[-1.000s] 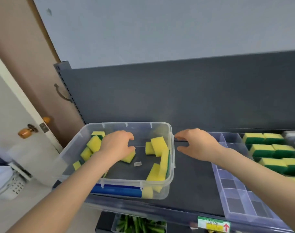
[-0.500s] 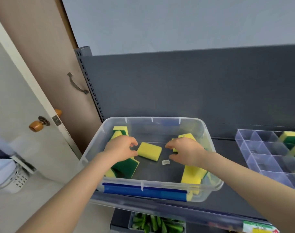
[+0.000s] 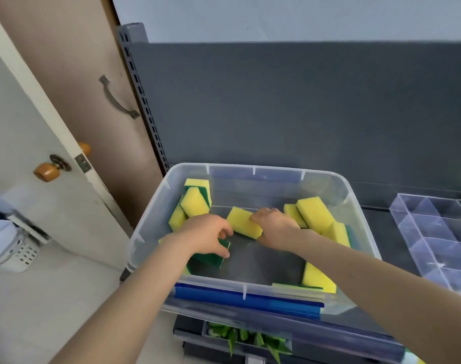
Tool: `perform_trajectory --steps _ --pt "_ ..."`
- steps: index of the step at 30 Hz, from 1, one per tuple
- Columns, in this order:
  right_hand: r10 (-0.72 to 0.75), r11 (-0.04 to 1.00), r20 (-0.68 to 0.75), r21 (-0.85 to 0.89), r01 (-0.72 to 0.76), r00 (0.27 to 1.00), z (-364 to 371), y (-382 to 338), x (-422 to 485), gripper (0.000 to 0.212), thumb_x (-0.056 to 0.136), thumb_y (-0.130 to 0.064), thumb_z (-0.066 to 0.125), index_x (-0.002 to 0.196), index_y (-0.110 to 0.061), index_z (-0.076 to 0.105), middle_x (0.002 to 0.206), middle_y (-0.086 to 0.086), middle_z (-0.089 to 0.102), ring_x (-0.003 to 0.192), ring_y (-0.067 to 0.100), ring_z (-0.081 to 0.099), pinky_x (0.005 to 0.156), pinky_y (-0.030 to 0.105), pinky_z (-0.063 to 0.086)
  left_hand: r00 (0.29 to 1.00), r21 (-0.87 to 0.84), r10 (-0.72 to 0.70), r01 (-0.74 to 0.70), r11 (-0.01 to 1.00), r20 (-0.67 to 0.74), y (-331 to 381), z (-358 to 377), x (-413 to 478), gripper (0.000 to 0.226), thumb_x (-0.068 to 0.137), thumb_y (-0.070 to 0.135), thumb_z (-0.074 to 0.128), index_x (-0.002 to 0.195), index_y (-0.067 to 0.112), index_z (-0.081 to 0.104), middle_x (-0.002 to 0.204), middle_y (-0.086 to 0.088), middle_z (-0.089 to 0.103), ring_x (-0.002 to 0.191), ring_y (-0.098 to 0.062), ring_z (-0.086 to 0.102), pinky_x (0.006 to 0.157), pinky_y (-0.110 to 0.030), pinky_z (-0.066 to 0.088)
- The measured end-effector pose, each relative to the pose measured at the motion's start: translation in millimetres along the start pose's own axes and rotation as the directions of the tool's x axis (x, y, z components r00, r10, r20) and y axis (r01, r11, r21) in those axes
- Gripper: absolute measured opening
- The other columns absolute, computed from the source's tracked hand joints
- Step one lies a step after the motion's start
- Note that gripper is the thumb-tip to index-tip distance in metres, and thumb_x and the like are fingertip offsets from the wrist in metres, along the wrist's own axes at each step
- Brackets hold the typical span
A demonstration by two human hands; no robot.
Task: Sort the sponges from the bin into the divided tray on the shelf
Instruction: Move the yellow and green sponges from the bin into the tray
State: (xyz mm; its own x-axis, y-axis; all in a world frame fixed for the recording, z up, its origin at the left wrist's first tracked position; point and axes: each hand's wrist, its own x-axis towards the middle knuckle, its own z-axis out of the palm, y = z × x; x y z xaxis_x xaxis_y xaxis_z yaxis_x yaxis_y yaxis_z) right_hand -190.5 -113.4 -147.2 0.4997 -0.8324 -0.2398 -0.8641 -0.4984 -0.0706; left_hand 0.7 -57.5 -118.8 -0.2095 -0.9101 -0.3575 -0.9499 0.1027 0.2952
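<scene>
Left hand (image 3: 208,237) and right hand (image 3: 274,227) were down in the clear plastic bin (image 3: 253,171), each grasping a sponge.
The right hand gripped one end of a yellow sponge (image 3: 243,222), a soft foam block lying flat just left of its fingers. The left hand curled fingers and thumb round the corner of a green-faced sponge (image 3: 211,259), rough side up, directly beneath it. More sponges (image 3: 314,212) leaned against the bin's walls beside both hands. The clear divided tray (image 3: 434,239) lay on the grey shelf (image 3: 381,228), well right of the right hand.
</scene>
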Motion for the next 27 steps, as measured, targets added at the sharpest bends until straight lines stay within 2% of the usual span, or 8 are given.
perform_trajectory --steps 5,9,12,15,19,22,24,27 --pt "0.034 0.999 -0.004 0.015 -0.034 0.999 14.7 -7.2 6.1 0.062 0.078 -0.035 0.07 0.128 -0.016 0.038 0.13 0.01 0.046 0.116 0.032 0.049 0.087 0.044 0.051 0.998 0.045 -0.012 0.01 0.999 0.054 -0.2 2.7 3.4 0.056 0.074 0.035 0.078 0.125 0.03 0.056 0.122 0.008 0.061 0.107 -0.013 0.057 0.08 -0.029 0.049" --pt "0.04 0.999 -0.039 0.011 -0.039 0.998 12.4 -7.3 9.7 0.053 0.079 -0.028 0.067 0.124 -0.014 0.043 0.123 0.01 0.051 0.111 0.032 0.052 0.084 0.041 0.05 0.999 0.046 -0.006 0.008 0.999 -0.036 -0.1 3.4 5.7 0.049 0.077 0.034 0.075 0.122 0.029 0.058 0.119 0.007 0.06 0.105 -0.015 0.057 0.08 -0.032 0.051" --pt "0.053 0.998 -0.062 0.037 -0.051 0.997 5.3 -3.1 5.6 0.054 0.074 -0.033 0.067 0.121 -0.017 0.049 0.119 0.008 0.054 0.104 0.029 0.055 0.081 0.037 0.052 0.993 0.064 0.013 -0.006 0.998 -0.122 -0.1 2.3 7.3 0.046 0.078 0.038 0.074 0.12 0.032 0.057 0.105 0.01 0.053 0.093 -0.014 0.053 0.067 -0.029 0.045" --pt "0.046 0.995 -0.154 0.09 -0.033 0.987 -6.4 3.3 -2.3 0.046 0.075 -0.037 0.06 0.117 -0.018 0.054 0.118 0.004 0.05 0.102 0.028 0.055 0.081 0.034 0.051 0.975 0.044 0.032 -0.023 0.999 -0.218 -0.3 2.0 8.7 0.044 0.076 0.041 0.073 0.117 0.034 0.057 0.103 0.01 0.051 0.089 -0.014 0.052 0.06 -0.027 0.04" --pt "0.019 0.997 -0.282 0.082 0.004 0.959 -21.5 14.6 -16.4 0.026 0.084 -0.033 0.045 0.099 -0.015 0.056 0.106 0.007 0.058 0.094 0.03 0.056 0.072 0.032 0.046 0.941 -0.044 0.007 -0.023 0.999 -0.339 1.8 1.6 8.8 0.043 0.076 0.046 0.072 0.115 0.038 0.057 0.103 0.014 0.051 0.09 -0.012 0.053 0.065 -0.029 0.045" --pt "0.027 0.997 -0.316 0.08 -0.002 0.948 -26.3 21.2 -27.6 0.018 0.091 -0.031 0.039 0.086 -0.014 0.04 0.093 0.012 0.06 0.077 0.03 0.052 0.059 0.033 0.036 0.923 -0.095 -0.008 -0.031 0.995 -0.384 4.7 1.8 8.0 0.041 0.076 0.047 0.071 0.114 0.038 0.058 0.105 0.016 0.052 0.09 -0.008 0.052 0.069 -0.028 0.048" --pt "0.029 0.998 -0.293 0.066 -0.011 0.956 -28.8 24.3 -33.5 0.022 0.096 -0.033 0.037 0.09 -0.013 0.04 0.091 0.014 0.062 0.076 0.033 0.055 0.059 0.036 0.039 0.916 -0.113 -0.011 -0.038 0.993 -0.401 6.3 1.1 6.9 0.039 0.077 0.046 0.071 0.113 0.038 0.058 0.105 0.016 0.053 0.09 -0.007 0.052 0.07 -0.028 0.049" --pt "0.028 0.997 -0.223 0.075 -0.011 0.974 -30.3 30.2 -41.9 0.028 0.095 -0.037 0.046 0.104 -0.011 0.046 0.1 0.013 0.063 0.09 0.035 0.059 0.072 0.039 0.047 0.898 -0.155 -0.021 -0.053 0.986 -0.439 8.9 -4.2 5.0 0.037 0.076 0.042 0.073 0.11 0.037 0.059 0.106 0.016 0.055 0.092 -0.008 0.053 0.078 -0.032 0.05"
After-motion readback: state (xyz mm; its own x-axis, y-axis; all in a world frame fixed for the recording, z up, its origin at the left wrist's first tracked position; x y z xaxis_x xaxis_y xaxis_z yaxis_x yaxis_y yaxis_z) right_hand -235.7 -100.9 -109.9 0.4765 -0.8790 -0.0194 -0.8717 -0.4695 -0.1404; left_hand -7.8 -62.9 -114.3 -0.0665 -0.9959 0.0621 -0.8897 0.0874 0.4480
